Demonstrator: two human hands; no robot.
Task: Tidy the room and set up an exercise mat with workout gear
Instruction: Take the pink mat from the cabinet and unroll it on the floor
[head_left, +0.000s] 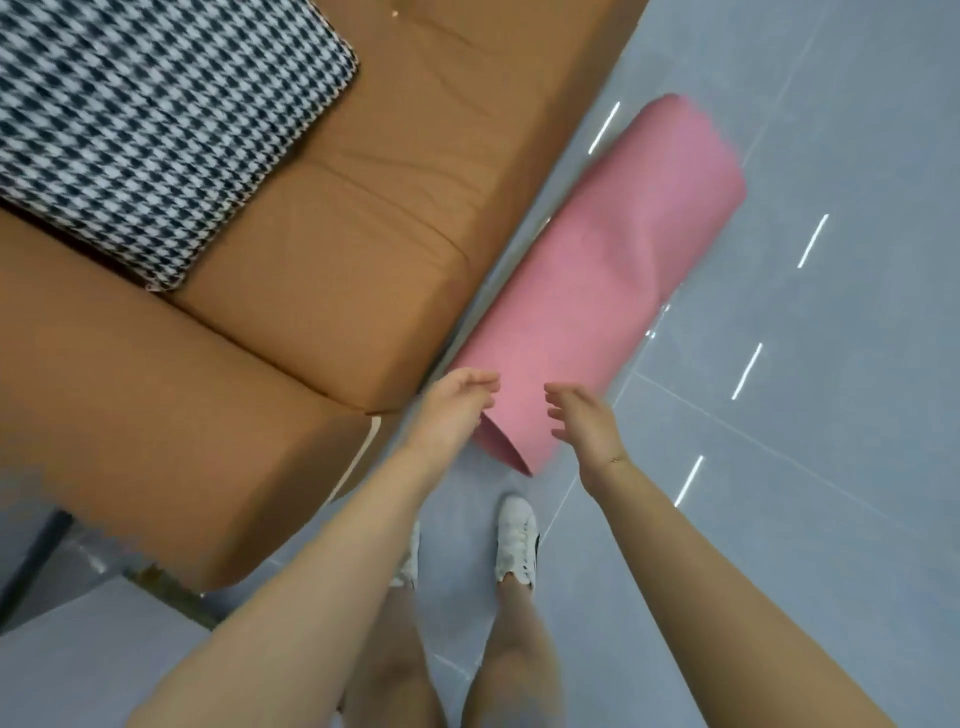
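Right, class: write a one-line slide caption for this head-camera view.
Both open hands, left hand and right hand, reach toward a rolled pink mat on the floor beside a tan sofa.

The houndstooth cushion (156, 130) runs off the upper left of the frame, and the tan sofa (322, 270) is cut by the top and left edges. The pink mat (597, 291) blurs at its far end, upper right of centre. The left shoe (408, 561) hides mostly behind the left forearm.
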